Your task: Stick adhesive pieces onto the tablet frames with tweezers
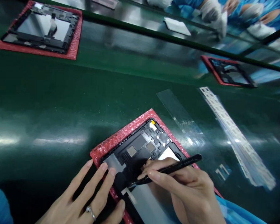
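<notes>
Green belt (60, 102), three open tablets (142, 146), two hands (191, 189), one tweezers (168, 170)

Blurred gloved co-worker hands (212, 14) beyond

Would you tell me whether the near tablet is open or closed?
Open: the tablet on red wrap shows bare internal parts.

1. An opened black tablet frame with exposed inner parts (142, 149) lies flat on a red bubble-wrap mat (121, 135) at 6 o'clock on the green belt, its long axis running from 7 to 1 o'clock.
2. A slim black pair of tweezers (170, 169) (tips at a white strip) slants low across the frame, its tail toward 2 o'clock.
</notes>
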### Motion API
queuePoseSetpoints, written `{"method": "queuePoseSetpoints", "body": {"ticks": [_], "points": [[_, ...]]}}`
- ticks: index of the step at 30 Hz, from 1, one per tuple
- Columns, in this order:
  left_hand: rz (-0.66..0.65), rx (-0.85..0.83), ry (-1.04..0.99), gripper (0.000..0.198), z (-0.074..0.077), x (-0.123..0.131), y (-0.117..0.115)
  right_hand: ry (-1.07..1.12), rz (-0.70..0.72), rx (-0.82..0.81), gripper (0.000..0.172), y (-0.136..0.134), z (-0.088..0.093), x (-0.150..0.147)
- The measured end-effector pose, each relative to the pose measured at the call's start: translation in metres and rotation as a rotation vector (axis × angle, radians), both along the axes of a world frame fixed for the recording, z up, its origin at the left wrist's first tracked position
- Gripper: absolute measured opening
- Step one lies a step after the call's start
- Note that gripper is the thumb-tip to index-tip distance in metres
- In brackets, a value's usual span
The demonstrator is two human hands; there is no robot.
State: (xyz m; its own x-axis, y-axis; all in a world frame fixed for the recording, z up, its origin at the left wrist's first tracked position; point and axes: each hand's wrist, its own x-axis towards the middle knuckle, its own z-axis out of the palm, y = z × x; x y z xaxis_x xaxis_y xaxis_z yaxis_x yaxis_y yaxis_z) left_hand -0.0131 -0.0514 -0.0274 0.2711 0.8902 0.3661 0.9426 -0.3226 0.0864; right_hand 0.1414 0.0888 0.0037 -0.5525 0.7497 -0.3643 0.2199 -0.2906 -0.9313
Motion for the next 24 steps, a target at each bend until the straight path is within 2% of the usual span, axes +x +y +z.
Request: {"method": "queuePoseSetpoints", "body": {"ticks": [12, 24], "points": [[-0.01, -0.03, 0.011, 0.049, 0.0008, -0.0006, -0.0017, 0.011, -0.01, -0.039, 0.013, 0.0004, -0.0021, -0.0003], [-0.011, -0.024, 0.017, 0.048, 0.0026, -0.0001, 0.0024, 0.019, 0.034, 0.012, 0.012, 0.0006, -0.0026, 0.003]]}}
